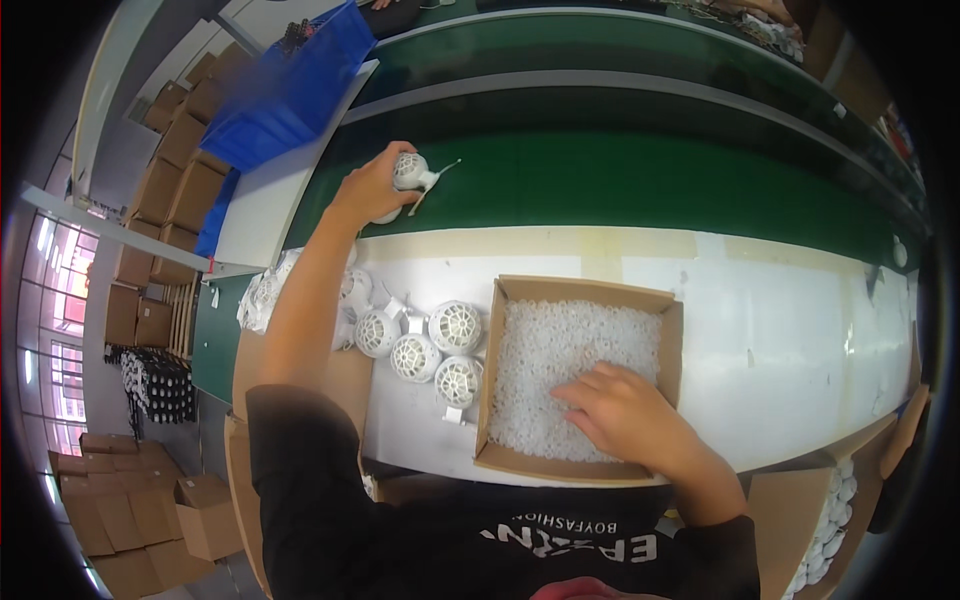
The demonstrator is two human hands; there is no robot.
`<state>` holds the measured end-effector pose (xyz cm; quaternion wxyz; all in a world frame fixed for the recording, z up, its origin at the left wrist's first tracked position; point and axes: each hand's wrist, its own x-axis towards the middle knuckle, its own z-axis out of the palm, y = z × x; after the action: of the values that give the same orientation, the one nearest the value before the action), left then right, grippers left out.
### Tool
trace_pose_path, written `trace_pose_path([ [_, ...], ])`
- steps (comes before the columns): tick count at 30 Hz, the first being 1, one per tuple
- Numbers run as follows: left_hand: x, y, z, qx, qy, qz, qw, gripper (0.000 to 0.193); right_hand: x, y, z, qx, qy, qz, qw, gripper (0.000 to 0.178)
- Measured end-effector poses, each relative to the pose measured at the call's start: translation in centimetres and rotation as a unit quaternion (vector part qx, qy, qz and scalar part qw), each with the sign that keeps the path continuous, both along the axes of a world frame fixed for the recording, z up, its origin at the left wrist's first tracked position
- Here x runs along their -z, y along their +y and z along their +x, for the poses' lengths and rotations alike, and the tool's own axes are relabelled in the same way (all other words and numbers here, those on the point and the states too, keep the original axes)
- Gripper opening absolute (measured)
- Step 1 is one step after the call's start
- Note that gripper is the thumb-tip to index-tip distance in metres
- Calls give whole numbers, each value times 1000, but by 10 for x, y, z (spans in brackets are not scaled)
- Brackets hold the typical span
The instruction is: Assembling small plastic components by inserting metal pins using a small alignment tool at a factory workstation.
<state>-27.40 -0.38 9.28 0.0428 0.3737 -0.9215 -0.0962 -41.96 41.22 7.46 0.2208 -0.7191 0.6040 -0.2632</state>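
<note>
My left hand (370,190) reaches out over the green conveyor belt and is closed around a white round housing with a grille (409,168), which has a thin white arm sticking out of it. Part of another white piece shows below that hand, mostly covered by it. Over an open cardboard box (489,400) filled with small whitish ring-like pieces (540,350), my right hand (620,410) has its fingers bent and together, tips down among the pieces. What those fingertips pinch is too small to make out. Several similar white grilled housings (415,357) lie between my left forearm and the box.
A green conveyor belt (560,170) runs beyond the white worktop (780,340). At the far left stands a blue crate (280,110). A carton of white parts (790,510) is at the lower right. Stacked cardboard boxes (160,185) stand on the left.
</note>
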Motion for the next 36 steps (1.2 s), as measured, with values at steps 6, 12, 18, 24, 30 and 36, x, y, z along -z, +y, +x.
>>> trace_pose_path([
  [6,-21,28,9,15,20,48,999,69,13,4,3,3,-29,-28,999,25],
  [12,-39,117,43,99,-26,79,992,66,11,9,3,8,-2,-46,999,25],
  [18,-51,133,77,126,36,84,988,67,9,8,3,1,1,-19,1000,16],
  [24,-65,151,136,28,-25,158,987,67,7,7,4,32,-1,-21,999,11],
  [30,-37,173,169,8,-66,-69,995,57,-9,-4,8,185,62,-168,966,13],
  [36,-24,166,195,-60,-5,-24,998,51,8,2,7,227,176,-103,952,16],
])
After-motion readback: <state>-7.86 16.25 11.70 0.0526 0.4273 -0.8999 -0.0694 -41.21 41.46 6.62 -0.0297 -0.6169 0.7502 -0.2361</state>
